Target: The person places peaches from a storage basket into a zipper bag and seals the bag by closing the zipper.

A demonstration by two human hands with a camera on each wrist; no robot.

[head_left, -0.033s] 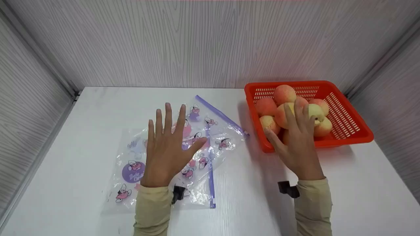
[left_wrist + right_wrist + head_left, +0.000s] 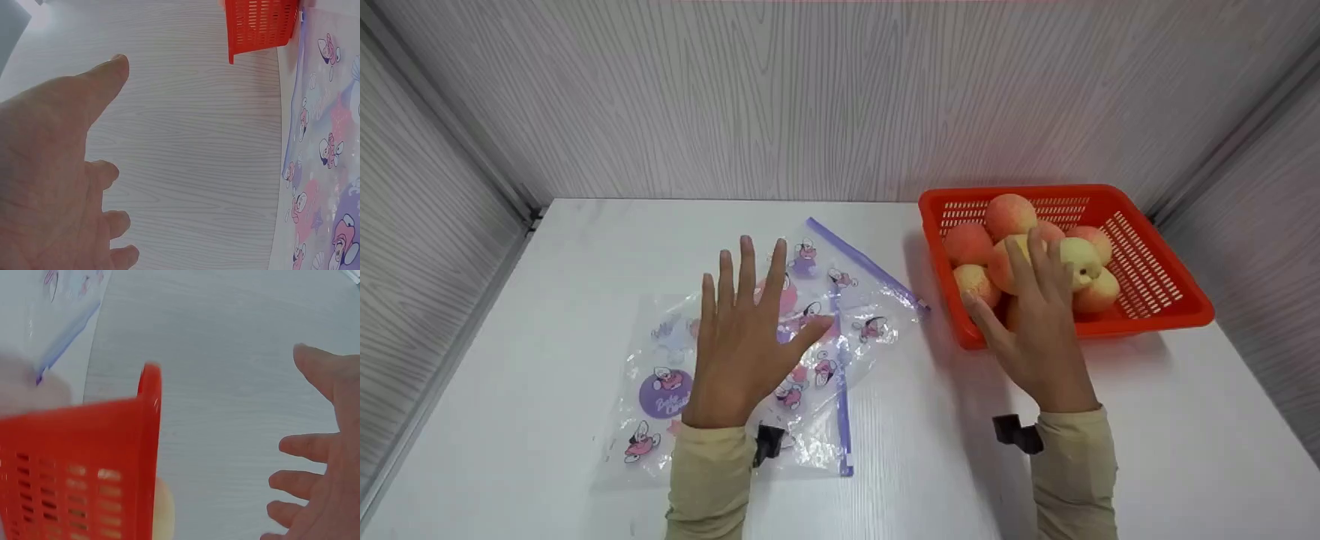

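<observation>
My left hand (image 2: 739, 356) hovers palm down over clear zip bags (image 2: 641, 442) printed with pink and purple cartoon figures, its fingers spread and straight, holding nothing. At least two bags seem to overlap, each edged by a purple zip strip (image 2: 866, 259). My right hand (image 2: 1039, 341), fingers also extended, appears over the near side of a red plastic basket (image 2: 1174, 281) and covers part of it. Several yellow and pink peaches (image 2: 1011, 216) fill the basket's left part. In the right wrist view the hand (image 2: 332, 455) is apart from the basket (image 2: 84, 433).
The white tabletop (image 2: 915, 465) carries the bags left of centre and the basket at the right rear. Grey wood-grain panels (image 2: 735, 97) rise behind and on both sides. A small black mount (image 2: 769, 444) sits at the left wrist, another (image 2: 1018, 433) at the right.
My right hand has shifted very slightly left. The left hand has barely moved, and the bags and basket stay where they were.
</observation>
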